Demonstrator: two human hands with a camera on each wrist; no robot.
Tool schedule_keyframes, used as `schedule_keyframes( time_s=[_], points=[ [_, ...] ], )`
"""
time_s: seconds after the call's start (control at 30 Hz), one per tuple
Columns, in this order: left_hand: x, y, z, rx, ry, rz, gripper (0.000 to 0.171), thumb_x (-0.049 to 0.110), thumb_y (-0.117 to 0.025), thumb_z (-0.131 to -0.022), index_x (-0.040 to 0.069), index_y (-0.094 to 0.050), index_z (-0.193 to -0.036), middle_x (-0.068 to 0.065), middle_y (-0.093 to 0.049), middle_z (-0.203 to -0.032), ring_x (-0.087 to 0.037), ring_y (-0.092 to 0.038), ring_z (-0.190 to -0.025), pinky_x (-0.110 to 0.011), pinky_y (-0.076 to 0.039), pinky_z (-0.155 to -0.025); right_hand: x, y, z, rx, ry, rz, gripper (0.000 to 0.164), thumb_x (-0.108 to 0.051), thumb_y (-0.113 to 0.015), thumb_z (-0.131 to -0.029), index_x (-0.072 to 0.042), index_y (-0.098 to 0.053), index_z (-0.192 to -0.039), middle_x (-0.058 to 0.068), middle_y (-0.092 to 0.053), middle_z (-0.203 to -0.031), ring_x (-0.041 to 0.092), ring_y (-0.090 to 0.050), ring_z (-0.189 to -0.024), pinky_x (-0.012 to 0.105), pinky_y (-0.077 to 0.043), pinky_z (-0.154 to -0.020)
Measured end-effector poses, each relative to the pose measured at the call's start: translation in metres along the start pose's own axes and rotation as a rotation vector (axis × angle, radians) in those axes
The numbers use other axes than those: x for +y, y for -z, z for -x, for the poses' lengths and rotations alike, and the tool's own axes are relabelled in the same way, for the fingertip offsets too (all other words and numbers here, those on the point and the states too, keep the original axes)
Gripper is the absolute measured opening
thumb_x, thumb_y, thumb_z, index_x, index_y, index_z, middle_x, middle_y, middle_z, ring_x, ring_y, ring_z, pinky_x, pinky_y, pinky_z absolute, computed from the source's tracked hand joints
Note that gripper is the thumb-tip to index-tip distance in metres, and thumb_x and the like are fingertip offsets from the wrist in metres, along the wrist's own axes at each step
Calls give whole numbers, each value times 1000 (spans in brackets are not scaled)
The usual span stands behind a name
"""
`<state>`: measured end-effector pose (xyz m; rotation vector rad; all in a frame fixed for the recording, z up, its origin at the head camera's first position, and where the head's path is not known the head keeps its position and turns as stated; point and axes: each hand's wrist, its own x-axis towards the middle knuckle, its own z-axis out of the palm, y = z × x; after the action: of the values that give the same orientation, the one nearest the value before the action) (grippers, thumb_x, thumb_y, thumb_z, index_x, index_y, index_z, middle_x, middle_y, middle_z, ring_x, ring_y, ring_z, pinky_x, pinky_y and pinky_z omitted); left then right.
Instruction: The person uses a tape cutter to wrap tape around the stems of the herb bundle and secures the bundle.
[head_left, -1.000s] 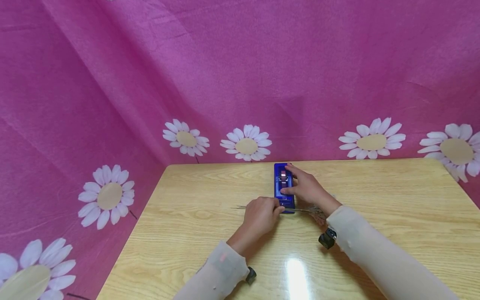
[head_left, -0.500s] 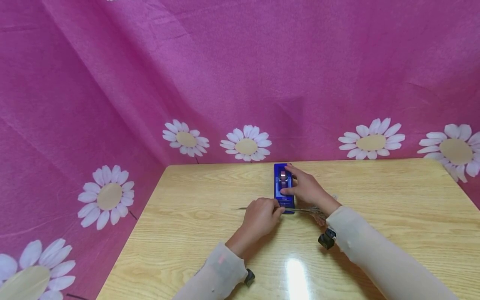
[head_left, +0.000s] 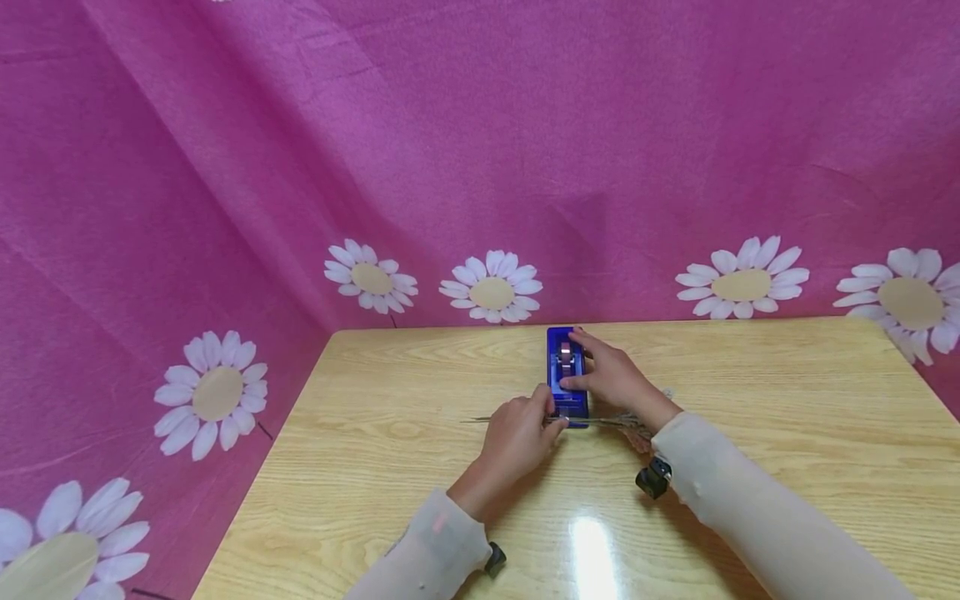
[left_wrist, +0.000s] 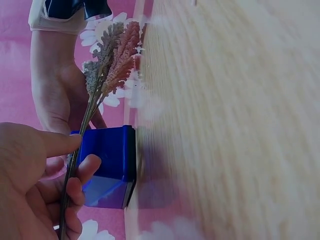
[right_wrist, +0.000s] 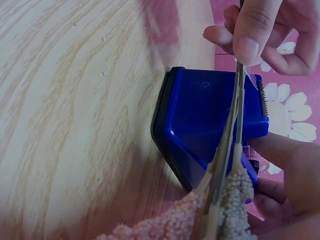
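My left hand [head_left: 517, 433] pinches the thin stems of a small bunch of flower sprigs [left_wrist: 117, 55], one pink and others grey-green, which look artificial. Their heads point right, under my right forearm. The stems cross the near end of a blue tape dispenser [head_left: 557, 393] standing on the table. My right hand [head_left: 617, 375] grips that dispenser from its right side, thumb and fingers beside the tape roll [head_left: 566, 357]. A serrated cutter [right_wrist: 263, 97] shows at the dispenser's front in the right wrist view, close to the stems. Whether tape is on the stems I cannot tell.
The light wooden table [head_left: 390, 467] ends just behind the dispenser. A magenta cloth with white daisies [head_left: 465, 167] hangs behind the table and along its left. A black wrist camera [head_left: 654, 478] sits on the right cuff, and another black device [head_left: 495, 558] on the left.
The left index finger has lifted slightly up along the dispenser's near end, spreading from the thumb, while the stems stay in that hand. The right hand and the dispenser hold almost still.
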<state>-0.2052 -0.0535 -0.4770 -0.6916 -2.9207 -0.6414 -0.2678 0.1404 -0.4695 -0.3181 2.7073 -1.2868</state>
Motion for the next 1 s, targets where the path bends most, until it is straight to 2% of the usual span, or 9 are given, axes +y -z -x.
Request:
schedule_keyframes(
  time_s=[0.1, 0.2, 0.4, 0.6, 0.73, 1.0],
  points=[
    [-1, 0, 2, 24, -49, 2, 24, 33, -72, -98, 20, -53, -103, 8, -56, -72, -10, -48, -64, -23, -35, -58, 0, 0, 0, 0, 0, 0, 85, -15, -78, -94, -3, -27, -162, 19, -21, -169, 47, -36, -146, 60, -33, -116],
    [-3, -2, 2, 37, -85, -6, 19, 32, -72, -99, 22, -57, -105, 9, -62, -74, -8, -50, -66, -23, -38, -59, -1, 0, 1, -2, 2, 1, 85, -14, -77, -94, -2, -27, -162, 19, -21, -169, 47, -36, -146, 60, -32, -116],
    [-2, -3, 2, 18, -80, -8, 14, 31, -71, -99, 27, -70, -113, 8, -74, -89, -8, -61, -77, -26, -48, -69, -2, 1, 2, -6, 6, 3, 85, -14, -77, -94, -2, -27, -162, 19, -20, -169, 48, -36, -146, 60, -33, -116],
    [-1, -3, 1, 12, -89, -38, 16, 30, -70, -100, 25, -77, -114, 8, -78, -103, -11, -70, -92, -30, -54, -81, -1, 1, 2, -7, 8, 3, 86, -15, -78, -94, -2, -27, -162, 19, -20, -169, 47, -37, -146, 59, -33, -116],
    [-1, -2, 1, 11, -93, -41, 16, 30, -69, -101, 23, -79, -112, 8, -78, -102, -11, -70, -94, -31, -55, -84, 0, 1, 2, -4, 13, 8, 86, -15, -78, -94, -1, -27, -161, 19, -20, -169, 47, -37, -145, 59, -34, -116],
    [-2, -4, 0, 15, -97, -67, 16, 33, -68, -101, 23, -80, -106, 8, -76, -96, -12, -69, -90, -32, -54, -81, -1, 1, 2, 2, 15, 18, 86, -16, -78, -93, -2, -28, -161, 19, -20, -169, 48, -37, -145, 59, -33, -116]
  ],
)
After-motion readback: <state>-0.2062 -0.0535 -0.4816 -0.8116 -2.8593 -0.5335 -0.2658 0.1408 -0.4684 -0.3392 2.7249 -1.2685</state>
